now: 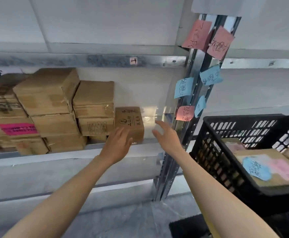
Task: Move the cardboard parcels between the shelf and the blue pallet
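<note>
Carrying black printed Chinese characters and a round logo on the small box (pixel 129 123), too blurred for sure reading. Bearing one sideways character on the white tag (pixel 133 60) of the beam (pixel 88 60). Showing handwritten characters on the pink notes (pixel 209 39) and blue notes (pixel 210 75) along the post (pixel 167 160), none legible. Displaying smeared black print on the magenta label (pixel 18 128), a printed table on the middle box (pixel 96 126), and handwriting on the blue slip (pixel 257 167) in the crate (pixel 243 127).

Both forearms bare & slim, wrists incl. L grip (pixel 118 145) and R grip (pixel 166 136) bare too, fingers slender.
</note>
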